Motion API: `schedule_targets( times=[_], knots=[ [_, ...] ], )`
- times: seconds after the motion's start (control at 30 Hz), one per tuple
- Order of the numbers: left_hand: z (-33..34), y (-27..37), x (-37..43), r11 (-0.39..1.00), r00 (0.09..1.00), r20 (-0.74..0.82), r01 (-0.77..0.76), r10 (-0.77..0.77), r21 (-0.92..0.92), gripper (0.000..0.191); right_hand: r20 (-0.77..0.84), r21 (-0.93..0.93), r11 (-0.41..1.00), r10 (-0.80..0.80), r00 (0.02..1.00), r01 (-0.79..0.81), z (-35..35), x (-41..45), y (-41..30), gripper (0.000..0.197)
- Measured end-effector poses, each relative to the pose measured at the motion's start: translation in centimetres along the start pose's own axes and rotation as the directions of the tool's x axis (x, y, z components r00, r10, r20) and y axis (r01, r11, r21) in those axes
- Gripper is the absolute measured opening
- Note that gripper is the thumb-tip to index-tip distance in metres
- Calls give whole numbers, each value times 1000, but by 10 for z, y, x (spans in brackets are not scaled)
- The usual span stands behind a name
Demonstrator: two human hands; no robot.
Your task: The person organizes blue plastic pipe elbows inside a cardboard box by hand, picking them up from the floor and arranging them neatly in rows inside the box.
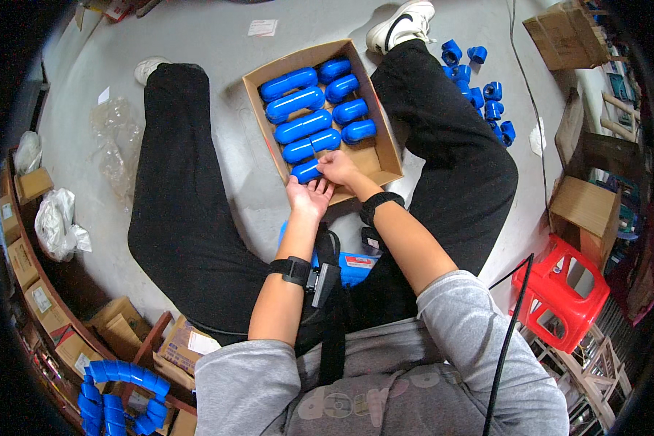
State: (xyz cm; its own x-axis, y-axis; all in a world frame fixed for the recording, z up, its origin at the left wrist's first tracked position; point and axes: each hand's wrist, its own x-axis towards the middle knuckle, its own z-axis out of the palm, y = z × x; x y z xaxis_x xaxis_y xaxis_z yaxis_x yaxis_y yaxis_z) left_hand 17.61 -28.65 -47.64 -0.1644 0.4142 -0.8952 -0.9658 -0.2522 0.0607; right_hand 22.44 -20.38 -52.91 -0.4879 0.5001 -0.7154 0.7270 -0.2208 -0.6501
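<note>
An open cardboard box stands on the floor between my legs, holding two columns of glossy blue plastic pipe fittings with rounded ends. At the near end of the left column lies one more blue pipe fitting. My right hand reaches over the box's near side and pinches that fitting's right end. Palm up at the near left corner, my left hand has its thumb against the same fitting and its fingers slightly spread. Whether the left hand bears any of its weight cannot be seen.
Loose blue fittings lie beyond my right leg. A red plastic stool and a cardboard carton stand at right. Curved strings of blue fittings and a shelf of cartons are at left. A black cable crosses the floor.
</note>
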Motion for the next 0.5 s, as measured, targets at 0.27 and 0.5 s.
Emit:
schedule_targets(
  times=[0.27, 0.5],
  knots=[
    [1, 8, 3, 999, 1000, -22, 12, -11, 52, 69, 296, -104, 975, -158, 942, 197, -111, -18, -92, 24],
    [-1, 4, 8, 998, 997, -33, 70, -70, 1, 69, -282, 164, 853, -440, 852, 495, -280, -108, -153, 29]
  ],
)
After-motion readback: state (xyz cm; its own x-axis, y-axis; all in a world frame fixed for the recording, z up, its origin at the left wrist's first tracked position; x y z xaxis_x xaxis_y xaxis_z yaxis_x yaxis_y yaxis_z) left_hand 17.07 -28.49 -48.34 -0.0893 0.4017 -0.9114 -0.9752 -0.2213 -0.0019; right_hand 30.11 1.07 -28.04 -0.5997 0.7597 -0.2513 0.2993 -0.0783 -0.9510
